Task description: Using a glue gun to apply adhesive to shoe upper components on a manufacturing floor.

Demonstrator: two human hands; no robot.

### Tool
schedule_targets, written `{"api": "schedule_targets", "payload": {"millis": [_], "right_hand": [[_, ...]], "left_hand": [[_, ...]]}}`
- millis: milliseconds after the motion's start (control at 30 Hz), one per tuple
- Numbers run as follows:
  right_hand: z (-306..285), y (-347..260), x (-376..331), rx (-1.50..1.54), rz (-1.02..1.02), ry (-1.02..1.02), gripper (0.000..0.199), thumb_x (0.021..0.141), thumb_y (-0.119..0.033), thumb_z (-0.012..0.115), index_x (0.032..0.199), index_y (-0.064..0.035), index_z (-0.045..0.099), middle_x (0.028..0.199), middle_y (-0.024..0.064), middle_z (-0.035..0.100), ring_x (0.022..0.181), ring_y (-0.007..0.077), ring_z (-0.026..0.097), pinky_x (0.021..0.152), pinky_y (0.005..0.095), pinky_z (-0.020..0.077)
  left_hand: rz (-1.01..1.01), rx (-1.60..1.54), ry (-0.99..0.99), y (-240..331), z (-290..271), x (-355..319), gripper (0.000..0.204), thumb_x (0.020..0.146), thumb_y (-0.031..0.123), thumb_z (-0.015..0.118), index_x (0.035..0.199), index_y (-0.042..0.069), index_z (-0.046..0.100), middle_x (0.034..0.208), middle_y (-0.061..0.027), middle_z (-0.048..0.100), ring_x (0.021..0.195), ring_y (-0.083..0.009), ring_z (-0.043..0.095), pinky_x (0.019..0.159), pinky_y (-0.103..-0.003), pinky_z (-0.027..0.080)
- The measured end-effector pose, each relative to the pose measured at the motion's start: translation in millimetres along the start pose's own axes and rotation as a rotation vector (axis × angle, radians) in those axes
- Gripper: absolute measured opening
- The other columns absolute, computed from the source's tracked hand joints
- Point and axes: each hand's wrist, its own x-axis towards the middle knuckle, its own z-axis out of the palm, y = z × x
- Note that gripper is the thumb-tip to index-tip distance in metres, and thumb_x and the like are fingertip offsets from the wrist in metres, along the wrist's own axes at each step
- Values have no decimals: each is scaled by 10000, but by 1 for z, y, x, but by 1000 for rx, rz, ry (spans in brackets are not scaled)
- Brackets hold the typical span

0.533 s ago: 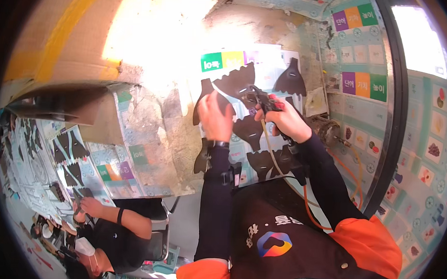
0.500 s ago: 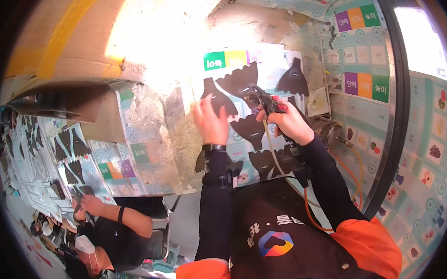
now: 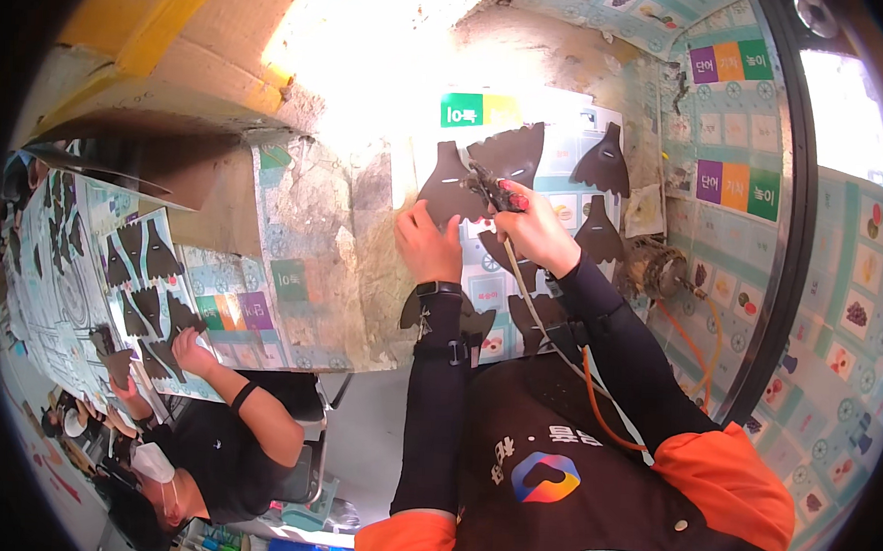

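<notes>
My right hand [image 3: 539, 232] is closed round a small spray gun [image 3: 494, 191], black with red parts, with a pale hose running down from it. The nozzle is over the right side of a dark brown, bell-shaped piece [image 3: 446, 182] with a narrow neck and a small slit. My left hand [image 3: 430, 243] rests its spread fingertips at the lower edge of that same piece. Just right of it lies a wider brown piece [image 3: 514, 153] with a scalloped edge. Several similar pieces lie around my hands on a printed sheet [image 3: 577, 144], some partly hidden by my arms.
A round, dirty metal pot [image 3: 658, 270] with orange and yellow hoses stands at the right. Printed sheets line the wall [image 3: 729, 229]. A cardboard box [image 3: 122, 153] is at the left. Beyond it a masked co-worker [image 3: 228, 434] handles brown pieces at a paper-covered table.
My right hand has moved the spray gun left, over the bell-shaped piece. My left fingertips have come to that piece's lower edge. The whole view has shifted, and the co-worker's hands have moved apart.
</notes>
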Motion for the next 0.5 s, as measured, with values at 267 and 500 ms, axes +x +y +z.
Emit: {"api": "schedule_targets", "payload": {"millis": [267,500], "right_hand": [[7,3,3,-70,-57,-57,317,821,-71,562,1106,55,618,743,100,639,637,144,577,597,324,461],[0,4,-2,-111,-107,-10,267,817,-68,557,1048,56,611,752,101,644,656,142,583,604,314,465]], "left_hand": [[-30,-25,-20,3,-2,4,564,729,206,853,1179,29,562,1107,-154,531,1070,-370,542,907,-446,454],[-35,-1,-27,2,-6,3,568,721,205,858,1175,37,560,1108,-149,526,1078,-359,536,912,-441,452]]}}
